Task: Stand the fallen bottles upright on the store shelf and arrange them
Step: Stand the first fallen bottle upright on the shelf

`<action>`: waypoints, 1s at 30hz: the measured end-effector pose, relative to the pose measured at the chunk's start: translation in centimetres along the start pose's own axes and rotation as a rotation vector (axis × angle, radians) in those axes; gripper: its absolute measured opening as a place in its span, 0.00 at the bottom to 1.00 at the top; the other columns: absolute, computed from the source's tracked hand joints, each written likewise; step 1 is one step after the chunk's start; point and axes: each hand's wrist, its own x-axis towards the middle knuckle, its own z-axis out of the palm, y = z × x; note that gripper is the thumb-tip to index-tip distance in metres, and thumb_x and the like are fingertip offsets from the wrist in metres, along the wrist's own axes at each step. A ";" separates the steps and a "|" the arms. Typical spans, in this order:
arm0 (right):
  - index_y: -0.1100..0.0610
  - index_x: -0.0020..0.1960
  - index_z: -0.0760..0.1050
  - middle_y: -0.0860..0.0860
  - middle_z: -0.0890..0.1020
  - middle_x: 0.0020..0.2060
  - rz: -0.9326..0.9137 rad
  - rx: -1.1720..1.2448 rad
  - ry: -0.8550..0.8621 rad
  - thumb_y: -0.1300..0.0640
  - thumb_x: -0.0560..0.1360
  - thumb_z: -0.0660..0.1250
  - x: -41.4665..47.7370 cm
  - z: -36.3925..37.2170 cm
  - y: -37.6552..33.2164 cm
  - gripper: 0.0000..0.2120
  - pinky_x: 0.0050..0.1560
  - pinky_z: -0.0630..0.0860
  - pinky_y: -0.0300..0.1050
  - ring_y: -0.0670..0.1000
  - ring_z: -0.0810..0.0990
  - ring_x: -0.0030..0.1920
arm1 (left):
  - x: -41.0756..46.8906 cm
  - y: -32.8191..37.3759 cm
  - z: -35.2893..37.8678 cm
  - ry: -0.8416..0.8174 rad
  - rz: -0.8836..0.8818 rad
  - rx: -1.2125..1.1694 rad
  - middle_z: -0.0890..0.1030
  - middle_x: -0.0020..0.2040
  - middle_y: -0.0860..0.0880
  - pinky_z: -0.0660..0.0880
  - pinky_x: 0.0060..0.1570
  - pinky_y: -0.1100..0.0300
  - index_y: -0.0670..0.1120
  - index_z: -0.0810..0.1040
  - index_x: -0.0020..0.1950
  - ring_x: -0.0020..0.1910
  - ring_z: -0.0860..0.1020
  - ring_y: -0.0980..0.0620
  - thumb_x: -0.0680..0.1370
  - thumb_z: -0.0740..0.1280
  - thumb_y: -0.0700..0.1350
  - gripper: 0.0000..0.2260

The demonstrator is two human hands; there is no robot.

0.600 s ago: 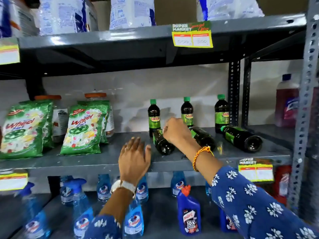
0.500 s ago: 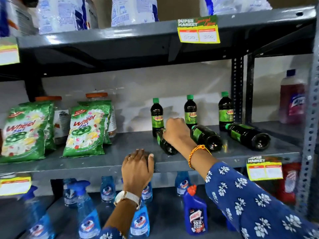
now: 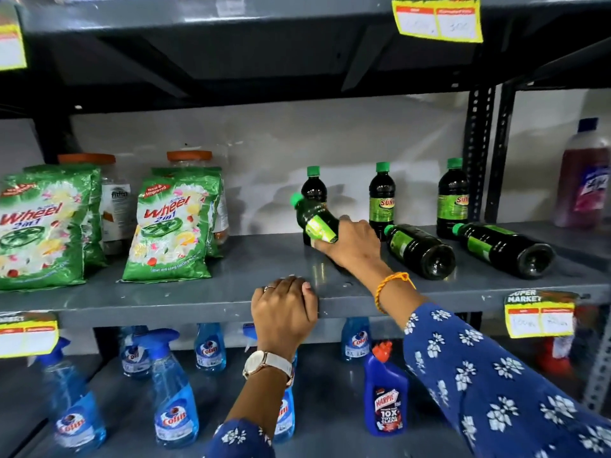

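My right hand [image 3: 352, 244] grips a dark green-capped bottle [image 3: 314, 218], lifted off the grey middle shelf [image 3: 198, 292] and tilted with its cap up and to the left. It partly hides an upright bottle [image 3: 313, 185] behind it. Two more upright bottles stand at the back, the middle one [image 3: 382, 196] and the right one [image 3: 453, 198]. Two bottles lie on their sides with bases toward me, one [image 3: 420, 251] beside my hand and another [image 3: 504, 249] further right. My left hand [image 3: 284, 309] curls over the shelf's front edge.
Green detergent packs [image 3: 172, 223] and orange-lidded jars [image 3: 188, 157] fill the shelf's left part. A pink bottle [image 3: 583, 176] stands in the bay to the right, past the upright post [image 3: 476, 153]. Blue spray bottles [image 3: 175, 401] and a toilet cleaner [image 3: 385, 398] stand on the lower shelf.
My right hand has raised the left fallen bottle off the shelf, cap tilting upward. My left hand has settled on the shelf's front edge. The view has moved closer.
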 end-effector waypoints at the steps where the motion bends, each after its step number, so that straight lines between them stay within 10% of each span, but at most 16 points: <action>1: 0.60 0.55 0.71 0.62 0.81 0.49 -0.013 0.106 0.017 0.38 0.67 0.69 -0.1 0.1 0.5 0.29 0.43 0.70 0.48 0.62 0.77 0.53 | 0.0 -0.1 0.0 0.003 0.002 0.001 0.83 0.33 0.47 0.69 0.32 0.57 0.44 0.80 0.33 0.32 0.80 0.46 0.73 0.56 0.45 0.16; 11: 0.55 0.61 0.71 0.52 0.82 0.51 0.042 0.573 -0.063 0.41 0.69 0.70 -0.6 2.0 3.0 0.27 0.47 0.70 0.41 0.54 0.79 0.54 | 0.0 0.1 0.0 -0.026 -0.016 -0.012 0.83 0.33 0.48 0.69 0.33 0.56 0.45 0.80 0.34 0.31 0.79 0.46 0.73 0.56 0.45 0.15; 17: 0.57 0.63 0.63 0.51 0.69 0.56 0.097 0.521 -0.069 0.33 0.55 0.75 -0.2 2.6 3.0 0.47 0.53 0.71 0.45 0.50 0.71 0.53 | -0.1 0.2 0.0 -0.046 -0.031 -0.012 0.84 0.35 0.47 0.70 0.35 0.55 0.45 0.81 0.36 0.33 0.80 0.46 0.74 0.56 0.46 0.16; 21: 0.54 0.55 0.63 0.45 0.74 0.43 0.115 0.643 -0.096 0.52 0.61 0.77 0.3 3.0 3.5 0.30 0.38 0.69 0.39 0.53 0.77 0.50 | -0.2 0.3 -0.1 -0.035 -0.038 -0.012 0.83 0.34 0.47 0.70 0.35 0.55 0.44 0.81 0.35 0.32 0.79 0.45 0.73 0.56 0.45 0.16; 26: 0.58 0.65 0.59 0.49 0.76 0.50 0.135 0.837 -0.158 0.51 0.60 0.79 0.3 2.9 3.5 0.42 0.51 0.72 0.45 0.51 0.76 0.52 | -0.2 0.4 -0.1 -0.014 -0.040 -0.012 0.83 0.34 0.46 0.70 0.35 0.56 0.44 0.81 0.35 0.32 0.79 0.45 0.73 0.56 0.45 0.16; 30: 0.58 0.56 0.66 0.53 0.79 0.50 0.136 0.755 -0.132 0.55 0.60 0.78 0.3 3.0 3.6 0.30 0.49 0.75 0.47 0.53 0.78 0.50 | -0.2 0.5 -0.1 0.010 -0.029 -0.015 0.83 0.33 0.47 0.70 0.35 0.57 0.44 0.81 0.35 0.31 0.79 0.46 0.73 0.56 0.45 0.15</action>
